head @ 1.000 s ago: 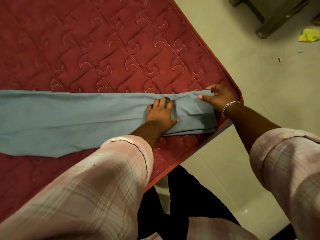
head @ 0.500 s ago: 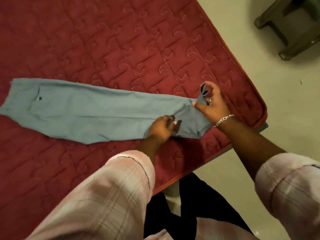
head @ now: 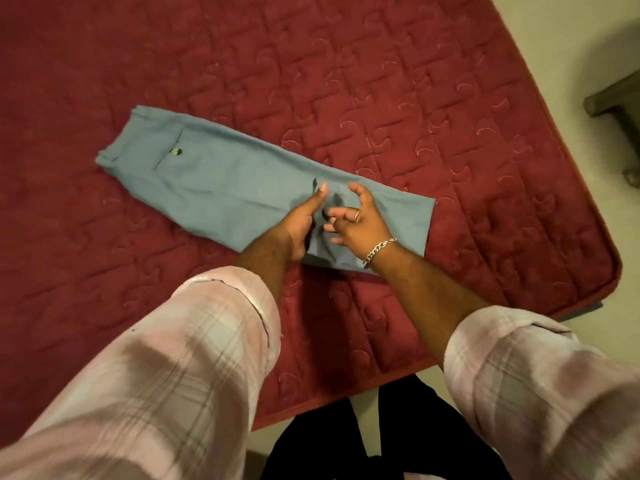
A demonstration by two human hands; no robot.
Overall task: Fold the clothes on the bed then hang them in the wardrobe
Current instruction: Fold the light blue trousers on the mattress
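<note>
I am seeing both hands meeting over the trousers (head: 221, 181) lying folded across the red mattress (head: 381, 81): the left hand (head: 301, 223) is pressing the cloth with its thumb up, and the right hand (head: 360, 220) is hovering with fingers spread and loosely curled. Beyond them the waistband end is lying well inside the mattress, while the folded end is sitting near the right edge, with bare floor (head: 588, 39) past it.

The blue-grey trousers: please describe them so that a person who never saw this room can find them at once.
Look at the dark red quilted mattress that fills most of the view. The blue-grey trousers lie on it as a long strip, with both hands on the fabric near its right end. They are the only garment on the mattress, and a back pocket with a small button shows near their left end.
</note>
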